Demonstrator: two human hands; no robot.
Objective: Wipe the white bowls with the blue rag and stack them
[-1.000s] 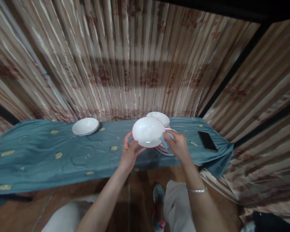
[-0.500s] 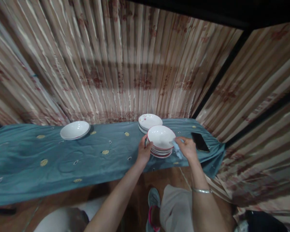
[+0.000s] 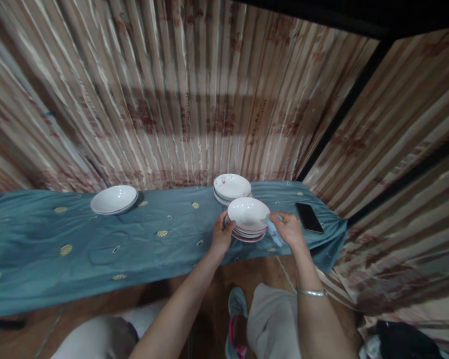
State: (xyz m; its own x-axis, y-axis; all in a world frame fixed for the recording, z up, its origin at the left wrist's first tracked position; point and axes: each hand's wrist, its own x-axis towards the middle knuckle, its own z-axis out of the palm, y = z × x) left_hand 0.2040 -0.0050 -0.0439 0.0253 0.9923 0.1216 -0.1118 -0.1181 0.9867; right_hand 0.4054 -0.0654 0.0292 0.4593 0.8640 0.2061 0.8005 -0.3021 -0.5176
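A white bowl with a red rim [image 3: 247, 213] tops a stack of similar bowls [image 3: 250, 236] near the table's front edge. My left hand [image 3: 222, 233] grips its left rim, thumb on the near side. At the bowl's right rim, my right hand [image 3: 287, 228] pinches a light blue cloth [image 3: 273, 232], part of which lies over the rim and part hangs outside. Just behind stands a stack of white plates [image 3: 232, 186] with a floral pattern on the top one.
A blue-green cloth [image 3: 134, 239] with yellow motifs covers the table. White dishes [image 3: 114, 199] are stacked at the left. A black phone [image 3: 309, 217] lies to the right. Curtains [image 3: 194, 99] hang behind, with a dark metal post [image 3: 344, 109] at the right.
The top bowl is slightly lower and flatter on its stack. Both hands keep their hold on the bowl and the cloth. The view has shifted slightly.
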